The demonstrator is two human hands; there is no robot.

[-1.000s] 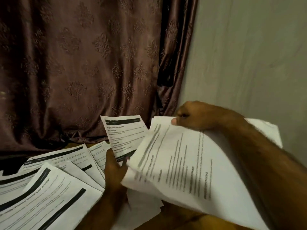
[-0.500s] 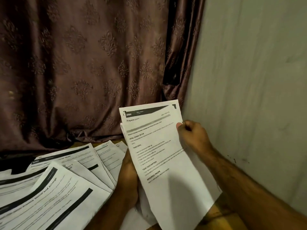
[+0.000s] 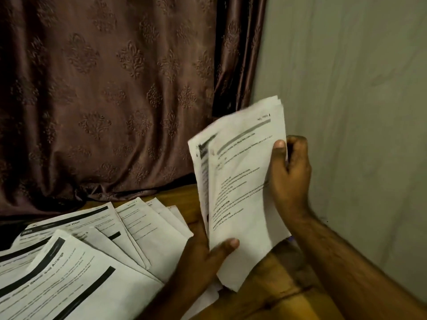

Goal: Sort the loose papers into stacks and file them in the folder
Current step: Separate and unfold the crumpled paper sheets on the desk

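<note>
Both hands hold a stack of printed white papers (image 3: 240, 181) upright above the wooden table (image 3: 284, 296), right of centre. My left hand (image 3: 208, 257) grips the stack's lower edge, thumb on the front sheet. My right hand (image 3: 288, 172) pinches the stack's right edge, thumb on the front and fingers curled behind. The sheets are fanned slightly at the top left. Several loose papers (image 3: 92, 250) with black header bars lie spread over the table at the lower left. No folder is in view.
A brown patterned curtain (image 3: 115, 88) hangs behind the table, reaching down to its back edge. A plain grey-green wall (image 3: 358, 112) closes off the right side, close to my right hand. Bare wood shows under the held stack.
The sheet held flat and sideways a second ago was turned upright. It now stands gathered with others into a stack further right, with my left thumb on its bottom edge.
</note>
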